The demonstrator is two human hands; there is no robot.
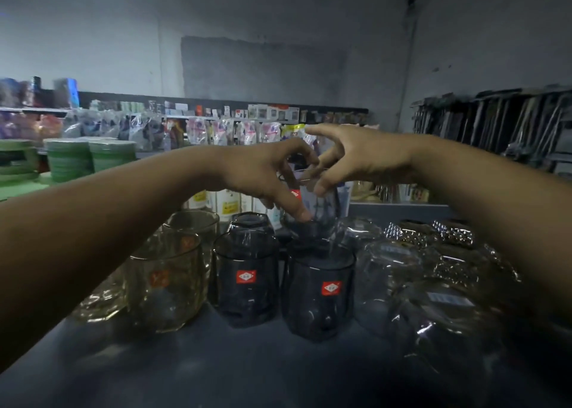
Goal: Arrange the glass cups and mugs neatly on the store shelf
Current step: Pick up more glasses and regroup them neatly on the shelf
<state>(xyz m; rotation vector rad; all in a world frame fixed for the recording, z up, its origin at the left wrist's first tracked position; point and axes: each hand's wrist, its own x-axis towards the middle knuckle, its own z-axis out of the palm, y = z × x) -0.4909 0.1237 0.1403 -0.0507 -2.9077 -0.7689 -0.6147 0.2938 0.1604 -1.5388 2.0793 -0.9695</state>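
A dark smoky glass cup (322, 205) with a red sticker stands stacked on another dark cup at the middle back of the shelf (216, 367). My left hand (266, 172) grips its rim and left side, thumb pointing down along the glass. Over the rim from the right, my right hand (356, 160) touches the cup with spread, bent fingers. Two more dark cups (244, 280) (318, 296) with red stickers stand in front. Amber glass cups (164, 284) sit to the left. Clear cups (390, 274) stand to the right, one with a white label.
Shiny faceted glassware (452, 232) lies at the back right of the shelf. Green stacked lids (74, 157) stand on a far shelf to the left. Packaged goods (216, 129) fill the aisle behind, and hanging utensils (495, 116) line the right wall.
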